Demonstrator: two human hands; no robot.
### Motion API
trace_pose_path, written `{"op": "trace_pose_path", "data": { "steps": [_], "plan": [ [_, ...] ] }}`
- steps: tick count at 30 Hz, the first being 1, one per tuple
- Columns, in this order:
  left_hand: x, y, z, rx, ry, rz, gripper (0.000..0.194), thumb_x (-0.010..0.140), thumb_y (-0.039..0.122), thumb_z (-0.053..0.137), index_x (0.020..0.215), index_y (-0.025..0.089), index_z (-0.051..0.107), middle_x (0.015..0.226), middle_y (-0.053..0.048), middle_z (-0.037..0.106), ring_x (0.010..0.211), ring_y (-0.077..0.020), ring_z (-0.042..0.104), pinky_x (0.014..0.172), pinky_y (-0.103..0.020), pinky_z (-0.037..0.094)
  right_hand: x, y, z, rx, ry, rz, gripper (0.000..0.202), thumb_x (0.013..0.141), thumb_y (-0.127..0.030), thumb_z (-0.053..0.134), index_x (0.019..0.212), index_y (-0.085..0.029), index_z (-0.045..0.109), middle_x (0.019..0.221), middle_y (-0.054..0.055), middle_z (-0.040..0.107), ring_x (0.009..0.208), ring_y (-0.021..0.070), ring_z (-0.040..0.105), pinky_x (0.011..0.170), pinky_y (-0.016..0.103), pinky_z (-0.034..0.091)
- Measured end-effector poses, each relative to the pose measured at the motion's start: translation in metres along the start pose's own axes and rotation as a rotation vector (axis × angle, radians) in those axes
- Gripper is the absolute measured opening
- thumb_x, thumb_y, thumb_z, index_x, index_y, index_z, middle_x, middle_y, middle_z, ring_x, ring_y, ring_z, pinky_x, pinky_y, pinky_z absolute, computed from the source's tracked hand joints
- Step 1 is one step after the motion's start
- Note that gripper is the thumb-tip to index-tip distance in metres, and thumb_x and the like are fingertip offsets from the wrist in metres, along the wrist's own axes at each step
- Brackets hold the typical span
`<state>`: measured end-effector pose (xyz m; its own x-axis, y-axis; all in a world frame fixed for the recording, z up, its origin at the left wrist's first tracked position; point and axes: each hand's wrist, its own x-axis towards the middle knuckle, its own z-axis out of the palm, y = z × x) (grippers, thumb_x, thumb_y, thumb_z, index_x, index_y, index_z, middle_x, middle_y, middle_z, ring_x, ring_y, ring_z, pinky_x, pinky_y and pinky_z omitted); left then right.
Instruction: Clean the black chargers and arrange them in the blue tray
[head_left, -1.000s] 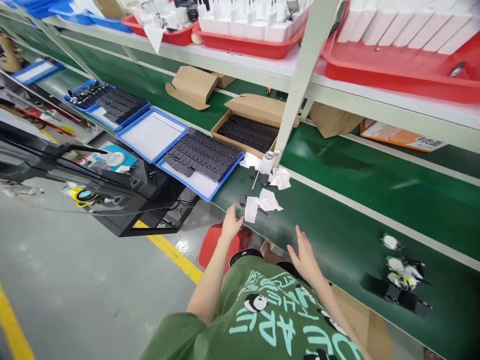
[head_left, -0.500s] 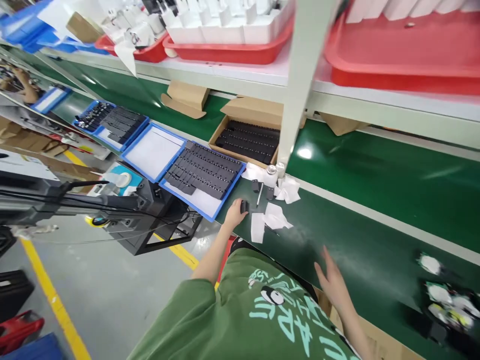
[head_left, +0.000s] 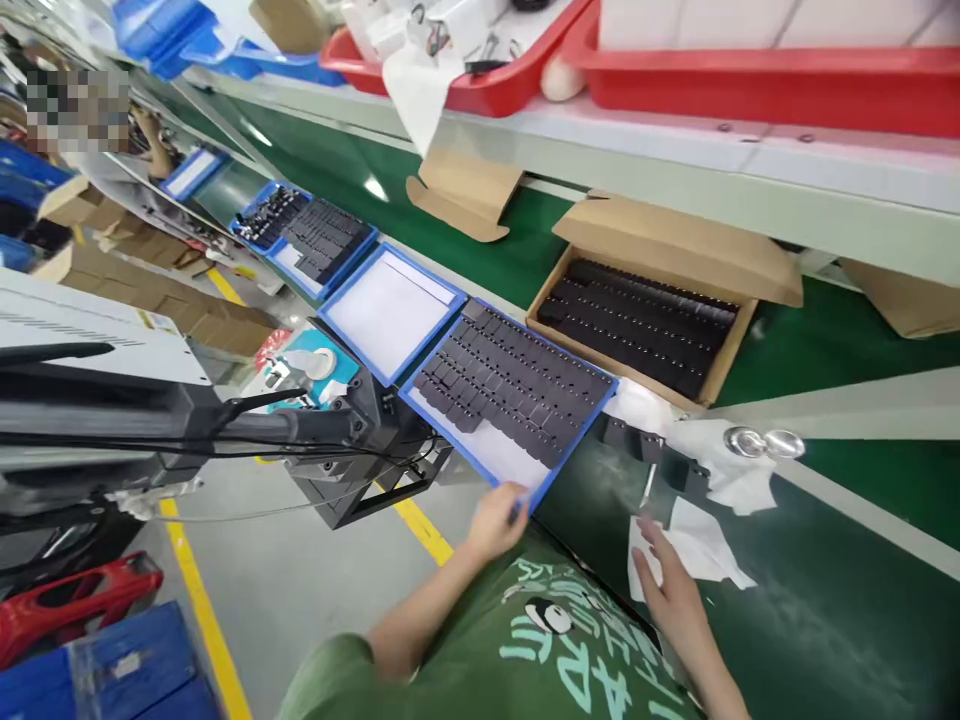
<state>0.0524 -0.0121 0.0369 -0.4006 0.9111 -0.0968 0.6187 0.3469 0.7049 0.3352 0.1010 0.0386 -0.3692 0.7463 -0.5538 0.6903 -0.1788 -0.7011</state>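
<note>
The left hand (head_left: 495, 524) had moved to the near corner of the blue tray (head_left: 573, 446), its grip closed on a small dark piece (head_left: 514, 514); the right hand (head_left: 681, 598), open, was over white paper (head_left: 703, 545).

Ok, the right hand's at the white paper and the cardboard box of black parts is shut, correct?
The cardboard box is open: the head view shows its flap raised and black parts inside. The right hand is at the white paper.

1 head camera | looks forward and steeply down | hands at middle distance | 1 view, none shared
</note>
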Motion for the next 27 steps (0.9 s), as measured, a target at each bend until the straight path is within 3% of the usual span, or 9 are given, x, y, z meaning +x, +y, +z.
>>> {"op": "trace_pose_path", "data": {
  "steps": [3, 5, 9, 12, 14, 17, 20, 23, 27],
  "plan": [
    [-0.025, -0.057, -0.047, 0.027, 0.261, -0.202, 0.031, 0.096, 0.040, 0.059, 0.114, 0.014, 0.060, 0.104, -0.006, 0.064, 0.084, -0.0160, 0.064, 0.073, -0.034, 0.057, -0.004, -0.016, 0.016, -0.034, -0.142, -0.108, 0.060, 0.095, -0.059, 0.040, 0.148, -0.031, 0.043, 0.154, 0.004, 0.046, 0.141, 0.0289, 0.044, 0.104, 0.043, 0.052],
    [-0.017, -0.092, -0.070, 0.036, 0.426, -0.294, 0.034, 0.096, 0.039, 0.060, 0.119, 0.015, 0.058, 0.112, -0.008, 0.062, 0.091, -0.0182, 0.064, 0.078, -0.037, 0.058, -0.008, -0.014, 0.019, -0.062, -0.209, -0.148, 0.058, 0.097, -0.058, 0.039, 0.149, -0.033, 0.041, 0.153, 0.003, 0.046, 0.139, 0.0280, 0.047, 0.100, 0.042, 0.056],
    [0.051, -0.146, -0.114, 0.017, 0.609, -0.351, 0.036, 0.095, 0.038, 0.061, 0.124, 0.017, 0.057, 0.124, -0.010, 0.059, 0.105, -0.0225, 0.062, 0.089, -0.044, 0.056, -0.006, 0.000, 0.014, -0.121, -0.281, -0.178, 0.058, 0.098, -0.056, 0.039, 0.150, -0.031, 0.041, 0.152, 0.006, 0.047, 0.137, 0.0298, 0.050, 0.091, 0.038, 0.061],
    [0.115, -0.173, -0.139, -0.011, 0.631, -0.340, 0.038, 0.095, 0.038, 0.061, 0.126, 0.017, 0.056, 0.128, -0.011, 0.058, 0.110, -0.0243, 0.061, 0.093, -0.047, 0.054, 0.001, 0.011, 0.013, -0.124, -0.280, -0.164, 0.058, 0.098, -0.057, 0.039, 0.150, -0.031, 0.040, 0.153, 0.006, 0.047, 0.138, 0.0295, 0.049, 0.085, 0.034, 0.063],
    [0.149, -0.189, -0.146, -0.030, 0.592, -0.318, 0.037, 0.096, 0.038, 0.060, 0.126, 0.017, 0.057, 0.126, -0.011, 0.059, 0.109, -0.0238, 0.062, 0.092, -0.046, 0.055, 0.007, 0.018, 0.016, -0.118, -0.261, -0.152, 0.058, 0.097, -0.058, 0.040, 0.149, -0.033, 0.041, 0.151, 0.005, 0.049, 0.138, 0.0289, 0.048, 0.082, 0.032, 0.063],
    [0.174, -0.209, -0.145, -0.038, 0.503, -0.267, 0.034, 0.095, 0.039, 0.060, 0.120, 0.015, 0.060, 0.119, -0.009, 0.063, 0.105, -0.0228, 0.063, 0.091, -0.045, 0.055, 0.014, 0.023, 0.026, -0.120, -0.277, -0.162, 0.055, 0.097, -0.058, 0.042, 0.147, -0.035, 0.043, 0.147, 0.004, 0.054, 0.135, 0.0278, 0.052, 0.085, 0.033, 0.063],
    [0.179, -0.223, -0.142, -0.024, 0.456, -0.203, 0.033, 0.095, 0.040, 0.061, 0.116, 0.014, 0.061, 0.116, -0.009, 0.064, 0.104, -0.0224, 0.063, 0.091, -0.045, 0.055, 0.019, 0.026, 0.044, -0.084, -0.260, -0.196, 0.052, 0.098, -0.055, 0.044, 0.146, -0.038, 0.044, 0.143, 0.002, 0.058, 0.132, 0.0257, 0.055, 0.092, 0.033, 0.060],
    [0.176, -0.232, -0.141, 0.000, 0.448, -0.127, 0.032, 0.095, 0.040, 0.061, 0.114, 0.014, 0.062, 0.113, -0.008, 0.064, 0.102, -0.0219, 0.064, 0.090, -0.044, 0.054, 0.023, 0.025, 0.068, -0.027, -0.135, -0.239, 0.045, 0.100, -0.050, 0.044, 0.143, -0.038, 0.047, 0.140, 0.000, 0.060, 0.130, 0.0221, 0.057, 0.092, 0.029, 0.060],
    [0.171, -0.234, -0.138, 0.045, 0.446, -0.024, 0.031, 0.094, 0.041, 0.061, 0.109, 0.014, 0.063, 0.109, -0.007, 0.065, 0.100, -0.0214, 0.064, 0.090, -0.044, 0.054, 0.027, 0.014, 0.099, -0.079, -0.052, -0.566, 0.039, 0.102, -0.036, 0.044, 0.141, -0.038, 0.049, 0.135, 0.000, 0.063, 0.119, 0.0175, 0.065, 0.083, 0.022, 0.061]
  ]
}}
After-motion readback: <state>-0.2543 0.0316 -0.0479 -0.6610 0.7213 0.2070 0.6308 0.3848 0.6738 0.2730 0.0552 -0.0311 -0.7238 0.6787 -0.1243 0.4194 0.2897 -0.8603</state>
